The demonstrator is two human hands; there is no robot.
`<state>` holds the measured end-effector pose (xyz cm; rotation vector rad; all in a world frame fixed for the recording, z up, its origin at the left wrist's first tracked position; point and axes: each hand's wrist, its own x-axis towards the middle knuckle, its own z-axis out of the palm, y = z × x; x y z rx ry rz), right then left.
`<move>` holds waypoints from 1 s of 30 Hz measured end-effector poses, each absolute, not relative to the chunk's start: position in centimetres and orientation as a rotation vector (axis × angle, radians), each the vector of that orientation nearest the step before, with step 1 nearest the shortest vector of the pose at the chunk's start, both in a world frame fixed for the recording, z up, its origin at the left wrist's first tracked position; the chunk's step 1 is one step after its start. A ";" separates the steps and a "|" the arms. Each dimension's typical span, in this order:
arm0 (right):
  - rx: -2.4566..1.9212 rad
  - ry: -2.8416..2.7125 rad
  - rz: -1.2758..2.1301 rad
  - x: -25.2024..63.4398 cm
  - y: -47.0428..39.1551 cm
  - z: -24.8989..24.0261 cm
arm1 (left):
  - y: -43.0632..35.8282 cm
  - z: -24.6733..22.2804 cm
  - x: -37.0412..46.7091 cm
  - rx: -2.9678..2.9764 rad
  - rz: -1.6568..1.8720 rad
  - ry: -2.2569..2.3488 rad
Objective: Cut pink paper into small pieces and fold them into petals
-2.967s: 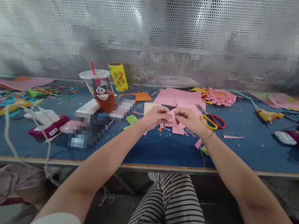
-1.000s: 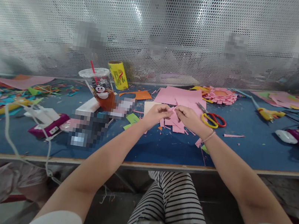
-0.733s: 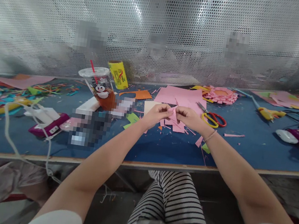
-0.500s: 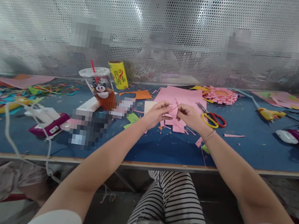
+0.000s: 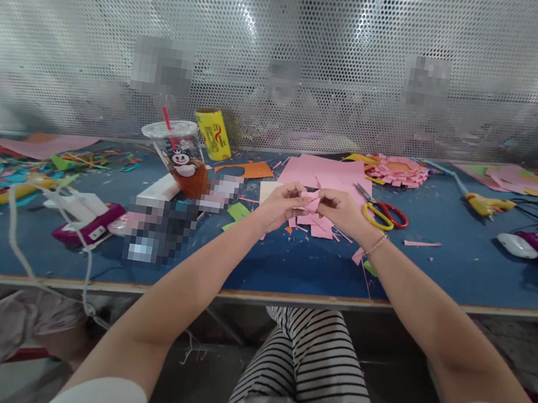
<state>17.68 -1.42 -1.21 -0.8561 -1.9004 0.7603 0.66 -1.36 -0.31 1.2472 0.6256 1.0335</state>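
Between my two hands is a small folded piece of pink paper (image 5: 310, 201), held above the blue table. My left hand (image 5: 282, 205) pinches its left side, and my right hand (image 5: 337, 208) grips its right side. Behind them lies a larger sheet of pink paper (image 5: 331, 170). Pink offcuts (image 5: 321, 228) are scattered just beneath my fingers. Right of my right hand rest scissors (image 5: 381, 213) with red and yellow handles. A fringed pink paper rosette (image 5: 399, 172) lies farther back. The fingertips partly cover the held paper.
A plastic drink cup (image 5: 182, 158) with a red straw and a yellow box (image 5: 213, 135) stand left. A yellow glue gun (image 5: 485, 205) lies right. Purple power strips (image 5: 89, 226) with white cables sit at the sides. A perforated metal screen (image 5: 293, 37) rises along the back.
The pink paper has been folded down smaller between my fingers, its taller upright part now lower. My hands stay in nearly the same place.
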 end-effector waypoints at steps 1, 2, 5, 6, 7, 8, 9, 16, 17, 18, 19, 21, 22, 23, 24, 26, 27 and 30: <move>-0.860 -1.905 0.748 17.7 -1.4 -1.2 | -1.4 -0.3 0.7 1.247 1.039 0.617; -0.863 -1.909 0.736 17.7 -1.4 -1.1 | -1.4 -0.3 0.7 1.247 1.044 0.612; -0.879 -1.926 0.717 17.7 -1.4 -1.1 | -1.5 -0.3 0.8 1.244 1.041 0.609; -0.886 -1.930 0.715 17.6 -1.4 -1.1 | -1.5 -0.3 0.8 1.241 1.035 0.611; -0.894 -1.934 0.714 17.6 -1.4 -1.1 | -1.5 -0.3 0.8 1.235 1.030 0.613; -0.902 -1.939 0.712 17.6 -1.5 -1.1 | -1.4 -0.3 0.7 1.227 1.026 0.616; -0.913 -1.944 0.706 17.6 -1.5 -1.1 | -1.4 -0.3 0.7 1.218 1.024 0.617; -0.954 -1.951 0.657 17.5 -1.6 -0.8 | -1.4 -0.3 0.8 1.237 1.010 0.620; -0.950 -1.940 0.666 17.5 -1.6 -0.9 | -1.4 -0.3 0.8 1.244 1.014 0.622; -0.945 -1.928 0.678 17.5 -1.5 -0.9 | -1.4 -0.3 0.8 1.253 1.020 0.622; -0.937 -1.918 0.690 17.6 -1.4 -1.0 | -1.5 -0.4 0.9 1.262 1.026 0.621; -0.926 -1.908 0.707 17.6 -1.3 -1.0 | -1.5 -0.4 0.9 1.273 1.037 0.619; -0.923 -1.908 0.707 17.7 -1.3 -1.1 | -1.5 -0.4 0.9 1.273 1.041 0.619; -0.919 -1.912 0.704 17.7 -1.3 -1.1 | -1.5 -0.4 0.9 1.271 1.041 0.622; -0.911 -1.913 0.704 17.7 -1.3 -1.1 | -1.5 -0.4 0.9 1.267 1.038 0.624; -0.880 -1.910 0.727 17.7 -1.3 -1.2 | -1.4 -0.4 0.9 1.258 1.025 0.630; -0.859 -1.907 0.752 17.6 -1.3 -1.2 | -1.4 -0.4 0.9 1.256 1.018 0.633; -0.817 -1.895 0.823 17.5 -1.4 -1.3 | -1.3 -0.4 0.8 1.250 0.987 0.639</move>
